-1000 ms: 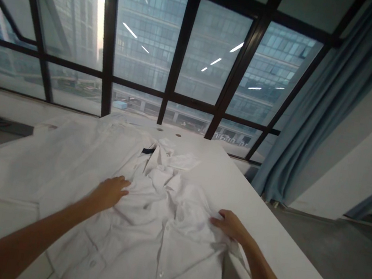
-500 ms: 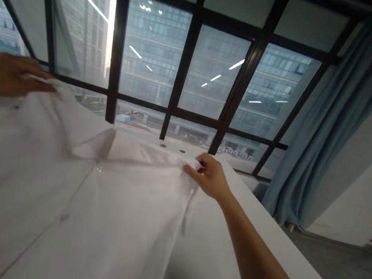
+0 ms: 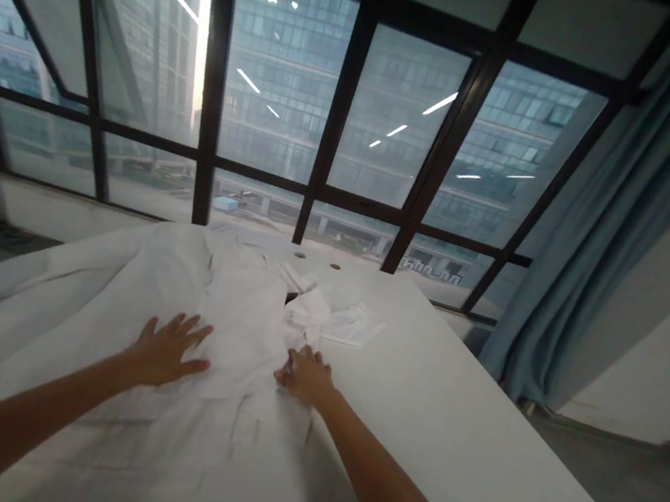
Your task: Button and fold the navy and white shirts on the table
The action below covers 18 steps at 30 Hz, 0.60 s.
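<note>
A white shirt [image 3: 236, 303] lies spread and wrinkled over the white table [image 3: 432, 396]. My left hand [image 3: 167, 351] rests on the cloth with its fingers spread. At the shirt's right edge, my right hand [image 3: 306, 375] is closed, its fingers pinching the fabric. Beyond my right hand, a crumpled part of white cloth [image 3: 354, 324] lies on the table; whether it belongs to the same shirt is hard to tell.
Two small round holes show near the table's far edge. Behind it stand dark-framed windows [image 3: 332, 113]. A blue curtain [image 3: 602, 227] hangs at the right, beside a pale wall.
The shirt has come down from its raised position and now lies on the table. My left hand has moved right and down, letting go of the collar and opening. My right hand has moved lower and left.
</note>
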Motion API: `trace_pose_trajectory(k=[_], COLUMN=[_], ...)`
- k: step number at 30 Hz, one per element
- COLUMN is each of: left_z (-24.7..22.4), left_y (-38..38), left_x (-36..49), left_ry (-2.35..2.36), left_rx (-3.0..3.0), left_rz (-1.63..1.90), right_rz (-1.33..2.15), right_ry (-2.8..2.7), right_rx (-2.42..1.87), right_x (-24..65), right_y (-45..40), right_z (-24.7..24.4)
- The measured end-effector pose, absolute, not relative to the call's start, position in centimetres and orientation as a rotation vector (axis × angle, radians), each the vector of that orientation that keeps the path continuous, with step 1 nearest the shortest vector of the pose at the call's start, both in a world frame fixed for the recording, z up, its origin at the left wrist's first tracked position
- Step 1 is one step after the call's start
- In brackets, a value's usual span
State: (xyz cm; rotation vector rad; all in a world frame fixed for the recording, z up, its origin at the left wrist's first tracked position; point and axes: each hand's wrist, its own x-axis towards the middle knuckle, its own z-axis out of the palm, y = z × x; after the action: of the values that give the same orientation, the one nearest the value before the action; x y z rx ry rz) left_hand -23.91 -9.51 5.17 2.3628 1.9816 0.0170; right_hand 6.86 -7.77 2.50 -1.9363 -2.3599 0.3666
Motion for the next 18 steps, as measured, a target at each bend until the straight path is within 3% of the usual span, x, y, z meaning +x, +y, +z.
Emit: trace_pose_trajectory(k=[3, 7, 11, 15, 18], left_z=[1.4, 0.0, -1.2, -2.2, -2.0], left_y=[-11.0, -10.6, -9.8, -9.5, -9.6], left_x=[-25.6, -27.9, -28.5, -28.8, -28.8], left_ry=[1.878, 1.824, 1.818, 1.804, 1.806], left_rx=[2.432, 2.554, 2.672, 2.731, 2.707], left_rz=[0.077, 0.134, 0.229, 0.314, 0.341], right_rz=[0.349, 0.203, -0.241, -0.618, -0.510], right_ry=[-2.452, -2.349, -2.032, -1.755, -1.518], right_rx=[-1.948, -2.228, -2.428, -2.321, -2.364], right_x=[10.6, 16.9, 20.0, 20.8, 22.6], right_y=[-6.0, -1.1, 3.4, 5.5, 4.8], right_z=[2.3, 2.7, 1.7, 0.9, 0.9])
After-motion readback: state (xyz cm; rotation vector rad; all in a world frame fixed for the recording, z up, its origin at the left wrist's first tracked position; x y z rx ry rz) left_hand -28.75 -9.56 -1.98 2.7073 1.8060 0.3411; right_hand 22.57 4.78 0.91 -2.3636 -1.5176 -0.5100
